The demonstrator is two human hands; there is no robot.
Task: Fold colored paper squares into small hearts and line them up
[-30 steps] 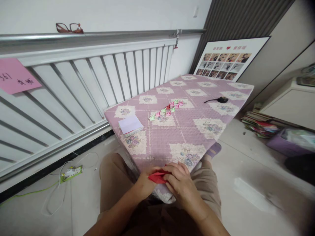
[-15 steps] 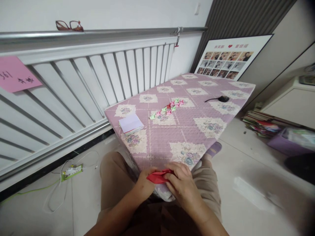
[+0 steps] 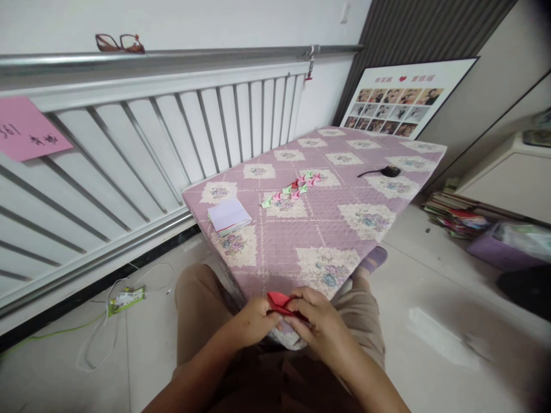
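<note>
A folded piece of red paper [image 3: 279, 299] is held between both hands over the near corner of the table. My left hand [image 3: 252, 321] pinches its left end. On its right side, the fingers of my right hand [image 3: 316, 315] are closed around the paper and cover part of it. Farther up the cloth lie several small folded paper pieces [image 3: 287, 190] in pink, green and red, set in two slanting rows. A stack of square paper sheets [image 3: 229, 216], pale lilac on top, rests near the table's left edge.
The table wears a purple floral cloth [image 3: 279, 241]. A small black object with a cord [image 3: 391, 171] lies toward its right side. The white radiator [image 3: 172, 137] borders the left. On the floor are a power strip [image 3: 127, 300] and a purple bin [image 3: 495, 246].
The red paper has been turned and tilted, with one flap now pointing up and to the left. Both hands have shifted their grip slightly around it.
</note>
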